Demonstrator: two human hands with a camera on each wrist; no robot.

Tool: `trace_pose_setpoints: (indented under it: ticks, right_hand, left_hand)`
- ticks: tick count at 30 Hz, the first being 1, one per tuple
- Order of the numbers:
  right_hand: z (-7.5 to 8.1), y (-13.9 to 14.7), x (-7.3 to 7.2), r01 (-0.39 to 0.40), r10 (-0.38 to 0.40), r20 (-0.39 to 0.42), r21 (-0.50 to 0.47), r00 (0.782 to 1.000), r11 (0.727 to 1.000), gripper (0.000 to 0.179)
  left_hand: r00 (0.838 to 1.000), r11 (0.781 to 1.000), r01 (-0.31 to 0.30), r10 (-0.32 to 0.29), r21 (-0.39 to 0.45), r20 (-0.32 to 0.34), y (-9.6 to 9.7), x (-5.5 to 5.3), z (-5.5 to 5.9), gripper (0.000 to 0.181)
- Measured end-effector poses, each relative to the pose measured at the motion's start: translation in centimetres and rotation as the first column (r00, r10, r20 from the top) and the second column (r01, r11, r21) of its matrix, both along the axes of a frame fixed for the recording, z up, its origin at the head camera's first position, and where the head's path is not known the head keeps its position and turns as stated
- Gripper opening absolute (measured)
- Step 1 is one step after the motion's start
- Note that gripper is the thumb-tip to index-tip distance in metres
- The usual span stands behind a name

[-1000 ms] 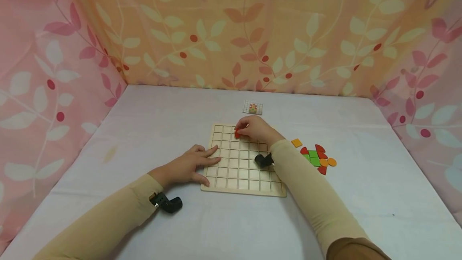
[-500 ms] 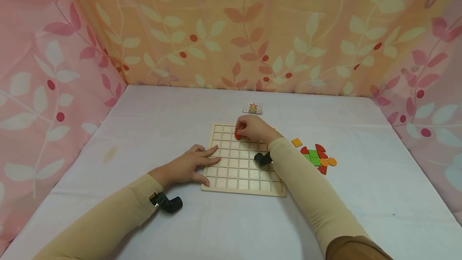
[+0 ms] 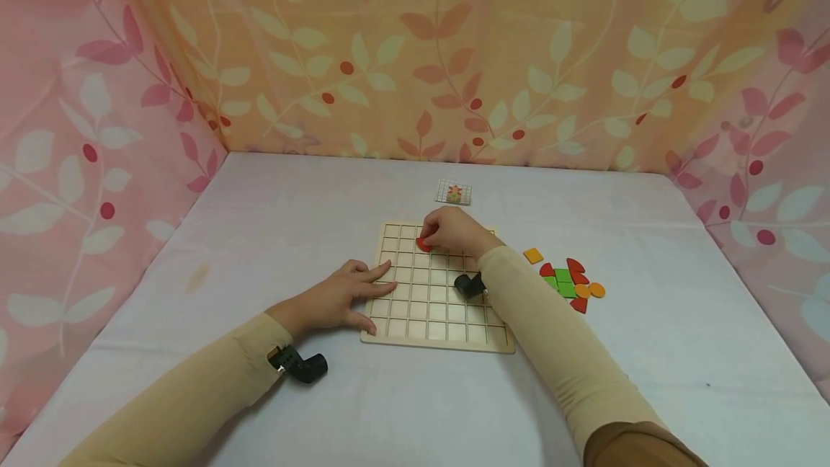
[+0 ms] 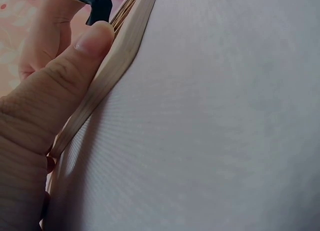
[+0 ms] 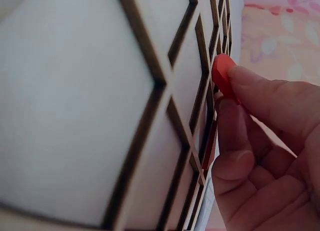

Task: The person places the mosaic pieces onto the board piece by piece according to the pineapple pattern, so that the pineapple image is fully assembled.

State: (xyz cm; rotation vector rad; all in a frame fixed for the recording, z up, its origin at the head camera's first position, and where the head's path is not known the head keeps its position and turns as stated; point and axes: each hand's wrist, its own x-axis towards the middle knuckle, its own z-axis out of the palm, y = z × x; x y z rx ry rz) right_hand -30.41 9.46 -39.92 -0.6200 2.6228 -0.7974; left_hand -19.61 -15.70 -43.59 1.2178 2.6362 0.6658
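My right hand (image 3: 454, 230) pinches a red quarter-circle piece (image 3: 424, 244) between thumb and fingertips, over the upper part of the wooden grid board (image 3: 418, 310). In the right wrist view the red piece (image 5: 223, 76) stands tilted against the grid lines. Lower in that view, another red piece (image 5: 211, 145) sits in the board, partly hidden behind the fingers. My left hand (image 3: 337, 295) rests on the board's left edge with its fingers spread. The left wrist view shows its thumb (image 4: 82, 58) lying on the board's rim.
Right of the board lie green squares (image 3: 565, 284), several red pieces (image 3: 575, 265), orange discs (image 3: 596, 290) and an orange square (image 3: 533, 256). A small card with a coloured grid pattern (image 3: 454, 192) lies behind the board. Patterned cloth surrounds the white table (image 3: 415, 409).
The right hand has shifted slightly left, and the red piece in its fingertips has turned, showing more of its face. The left hand and the board have stayed still.
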Motion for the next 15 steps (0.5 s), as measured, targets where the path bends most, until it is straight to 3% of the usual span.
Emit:
trace_pose_setpoints:
  ticks: [15]
  right_hand:
    - [0.42, -0.16, 0.36, -0.002, 0.003, -0.024, 0.031, 1.000, 1.000, 0.006]
  left_hand:
    - [1.000, 1.000, -0.013, 0.013, 0.003, 0.016, 0.02, 0.00, -0.10, 0.081]
